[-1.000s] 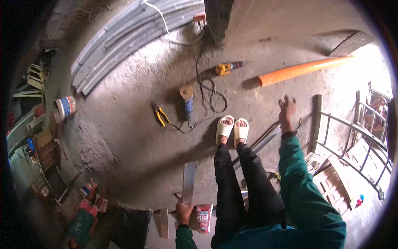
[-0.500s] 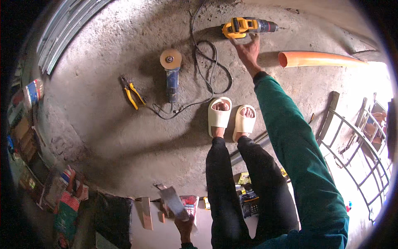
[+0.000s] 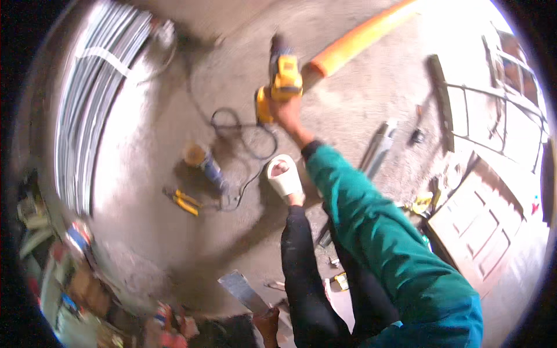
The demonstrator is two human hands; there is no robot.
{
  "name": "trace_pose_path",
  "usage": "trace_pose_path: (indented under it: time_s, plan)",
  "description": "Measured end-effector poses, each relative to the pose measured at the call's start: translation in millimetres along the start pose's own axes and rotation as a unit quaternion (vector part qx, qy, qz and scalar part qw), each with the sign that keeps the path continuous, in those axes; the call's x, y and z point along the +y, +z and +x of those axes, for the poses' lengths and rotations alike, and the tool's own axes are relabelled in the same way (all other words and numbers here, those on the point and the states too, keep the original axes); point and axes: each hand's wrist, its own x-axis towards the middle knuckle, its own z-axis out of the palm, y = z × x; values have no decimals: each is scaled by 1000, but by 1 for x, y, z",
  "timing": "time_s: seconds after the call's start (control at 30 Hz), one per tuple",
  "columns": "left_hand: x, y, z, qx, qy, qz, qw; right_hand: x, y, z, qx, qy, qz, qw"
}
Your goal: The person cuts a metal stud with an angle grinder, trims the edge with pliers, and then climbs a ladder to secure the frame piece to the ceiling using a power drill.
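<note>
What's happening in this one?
Someone in green sleeves has a yellow-and-black drill in the right hand, stretched out over the rough floor, its nose pointing away from them. The left hand, down near the lower edge, holds a flat metal piece. On the floor to the left lie a blue grinder and yellow-handled pliers, touched by neither hand. An orange pipe lies to the drill's right. The picture is somewhat blurred.

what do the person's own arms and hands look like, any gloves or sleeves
The right arm wears a long, creased green sleeve ending in a dark cuff. The right hand and left hand are ungloved. The left sleeve is out of view; blur hides finer details.
</note>
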Motion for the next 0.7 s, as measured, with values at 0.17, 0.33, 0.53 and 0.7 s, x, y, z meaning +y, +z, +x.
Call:
trace_pose_path:
  time_s: [0.17, 0.33, 0.53, 0.7]
  plan:
    - [193, -70, -58, 91, -124, -29, 988, -159, -298, 27, -35, -31, -241, 969]
    - [350, -167, -181, 4, 8, -21, 1000, -344, -612, -42, 57, -126, -422, 896]
    - [593, -255, -391, 119, 274, 15, 954, -661, -948, -82, 138, -116, -563, 806]
    - [798, -292, -568, 34, 522, 91, 847, -781, -1155, -175, 273, -64, -572, 771]
